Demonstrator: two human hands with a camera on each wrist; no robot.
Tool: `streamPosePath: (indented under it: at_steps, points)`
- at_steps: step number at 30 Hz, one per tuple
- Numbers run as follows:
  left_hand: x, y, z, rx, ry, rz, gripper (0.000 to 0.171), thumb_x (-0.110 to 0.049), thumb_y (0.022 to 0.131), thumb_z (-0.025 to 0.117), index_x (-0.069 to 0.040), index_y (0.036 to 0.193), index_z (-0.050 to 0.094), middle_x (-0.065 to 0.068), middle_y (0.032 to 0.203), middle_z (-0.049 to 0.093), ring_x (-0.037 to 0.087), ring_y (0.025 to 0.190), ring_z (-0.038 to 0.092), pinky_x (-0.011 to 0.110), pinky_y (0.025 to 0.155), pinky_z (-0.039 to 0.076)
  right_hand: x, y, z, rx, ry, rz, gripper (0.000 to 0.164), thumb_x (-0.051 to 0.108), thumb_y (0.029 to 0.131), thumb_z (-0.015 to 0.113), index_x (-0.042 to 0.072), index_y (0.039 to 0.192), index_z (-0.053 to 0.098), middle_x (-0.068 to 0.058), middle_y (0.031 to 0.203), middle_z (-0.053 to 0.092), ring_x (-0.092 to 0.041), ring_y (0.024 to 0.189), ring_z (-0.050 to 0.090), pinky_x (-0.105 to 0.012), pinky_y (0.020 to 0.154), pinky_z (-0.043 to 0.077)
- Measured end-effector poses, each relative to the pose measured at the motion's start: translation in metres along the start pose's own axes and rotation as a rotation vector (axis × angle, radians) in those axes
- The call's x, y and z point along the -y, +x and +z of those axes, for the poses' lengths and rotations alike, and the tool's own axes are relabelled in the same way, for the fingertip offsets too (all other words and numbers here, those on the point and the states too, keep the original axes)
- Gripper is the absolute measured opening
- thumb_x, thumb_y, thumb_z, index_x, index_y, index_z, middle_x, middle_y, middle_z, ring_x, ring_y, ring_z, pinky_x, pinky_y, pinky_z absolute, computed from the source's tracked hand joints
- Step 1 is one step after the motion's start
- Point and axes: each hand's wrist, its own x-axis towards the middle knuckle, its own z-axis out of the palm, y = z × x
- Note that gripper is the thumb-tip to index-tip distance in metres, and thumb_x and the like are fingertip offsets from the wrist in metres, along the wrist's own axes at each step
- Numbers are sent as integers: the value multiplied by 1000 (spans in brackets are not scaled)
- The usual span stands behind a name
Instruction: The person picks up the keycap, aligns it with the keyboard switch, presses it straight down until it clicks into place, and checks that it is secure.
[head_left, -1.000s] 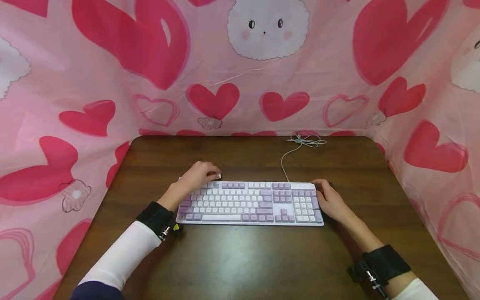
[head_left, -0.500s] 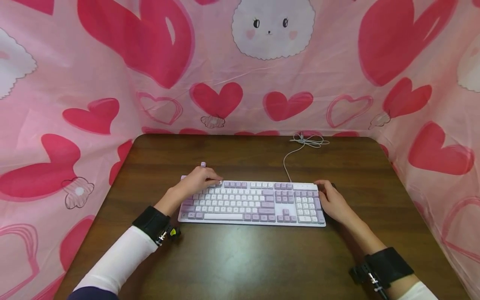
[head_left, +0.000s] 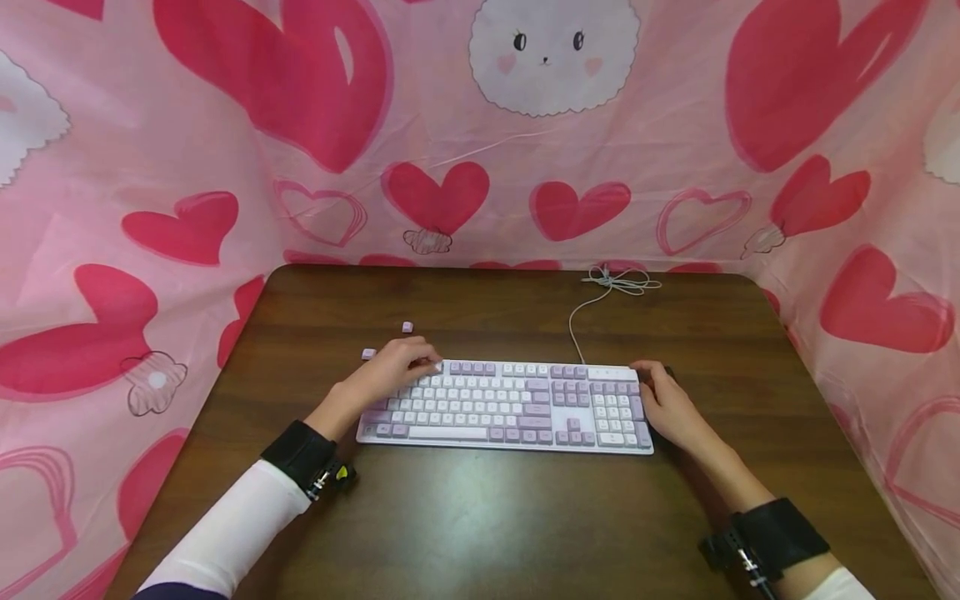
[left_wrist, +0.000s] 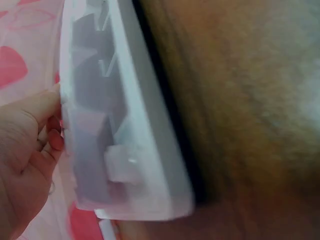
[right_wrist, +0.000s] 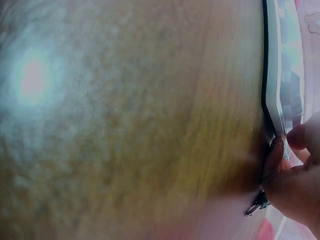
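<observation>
A white and lilac keyboard (head_left: 468, 408) lies across the middle of the table. My left hand (head_left: 386, 371) reaches over its back left corner, thumb and index finger pinching a small pale keycap (head_left: 438, 366) right at the top row. The hand covers the keys there. Beyond the left hand, two lilac keycaps, a left one (head_left: 368, 354) and a farther one (head_left: 407, 327), lie loose on the wood. My right hand (head_left: 667, 406) grips the keyboard's right end near the back corner. In the right wrist view, a small dark object with metal tips (right_wrist: 256, 204) shows beside the right hand.
From the keyboard's back edge a thin white cable (head_left: 572, 321) runs to a tied bundle (head_left: 618, 281) at the table's far edge. Pink cloth with hearts (head_left: 577, 212) hangs around the back and sides. Dark wood (head_left: 480, 517) stretches in front of the keyboard.
My left hand has come from behind the keyboard's back edge down to its top row with the keycap. The farther loose keycap has come into view. The right hand keeps its grip.
</observation>
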Motion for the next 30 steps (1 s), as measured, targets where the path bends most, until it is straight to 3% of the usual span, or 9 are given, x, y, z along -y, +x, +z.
streamPosePath:
  at_steps: [4,9,24,30]
  points:
    - [-3,1,-1,3,19,57,17,-10,97,74,-8,113,79,0,100,69,12,87,60,32,80,54,1,-2,-1,-3,2,-6,33,-4,102,47,-6,136,47,-24,103,60,-32,86,57,-44,75,46]
    - [-7,3,-2,31,33,62,22,-11,97,74,-8,118,79,-2,100,67,11,87,58,28,79,53,1,-4,-2,-7,-2,-8,34,-4,102,46,-6,136,46,-28,110,60,-37,94,60,-51,80,48]
    - [-12,2,1,54,202,141,26,-12,98,72,-8,123,76,2,106,65,14,94,57,29,86,54,3,-2,-3,5,-4,0,34,-3,103,45,-6,137,46,-28,110,60,-38,96,59,-53,82,47]
    - [-8,1,4,57,195,151,25,-12,97,73,-9,122,77,2,112,68,16,103,61,32,94,55,2,-1,-1,14,-5,-6,34,-2,103,45,-5,137,46,-29,115,61,-40,101,60,-55,85,47]
